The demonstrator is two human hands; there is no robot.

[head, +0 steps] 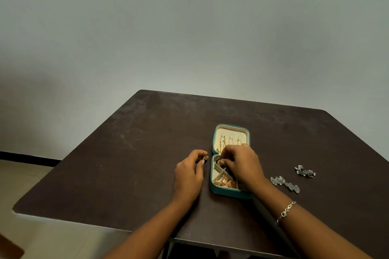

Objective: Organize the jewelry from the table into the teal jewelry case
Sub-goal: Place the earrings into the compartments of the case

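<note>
The teal jewelry case (pixel 228 193) lies open on the dark table (pixel 136 153), its cream lid (pixel 231 131) flat behind the tray. Gold chains (pixel 221 143) hang in the lid, and gold pieces (pixel 224 183) fill a front compartment. My left hand (pixel 189 174) rests just left of the case, pinching a small dark-and-gold earring (pixel 204 160). My right hand (pixel 242 164) reaches over the tray's back part and pinches a similar small earring (pixel 219 162) there, hiding the right compartments.
Two silver ornate pieces lie on the table right of the case: a long one (pixel 285 184) and a smaller one (pixel 305 171). A silver bracelet (pixel 286 212) is on my right wrist. The table's near edge (pixel 84 223) runs below my forearms.
</note>
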